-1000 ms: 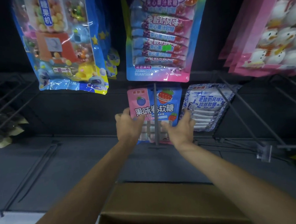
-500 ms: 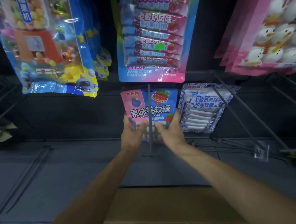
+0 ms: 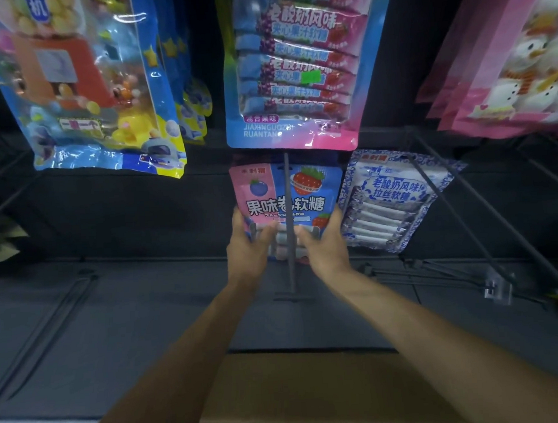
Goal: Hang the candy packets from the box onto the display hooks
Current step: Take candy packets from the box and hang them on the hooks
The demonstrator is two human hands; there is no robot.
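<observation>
A pink-and-blue candy packet (image 3: 302, 194) with a blueberry and a strawberry on it hangs low on the black display wall, threaded on a long dark hook (image 3: 292, 269) that points toward me. My left hand (image 3: 249, 248) grips the packet's lower left corner, thumb on its front. My right hand (image 3: 326, 244) grips the lower right corner the same way. The brown cardboard box (image 3: 306, 391) sits below my forearms; its inside is hidden.
A white-and-blue candy packet (image 3: 396, 202) hangs right of mine on another hook. Above hang a large blue toy-candy bag (image 3: 80, 86), a blue-pink packet (image 3: 292, 65) and pink snowman bags (image 3: 515, 56). Bare hooks (image 3: 486, 242) with a clear tag holder (image 3: 498, 288) jut out at the right.
Both hands have slid the packet back along the hook toward the wall and drawn closer together at its lower corners. My view has dropped slightly.
</observation>
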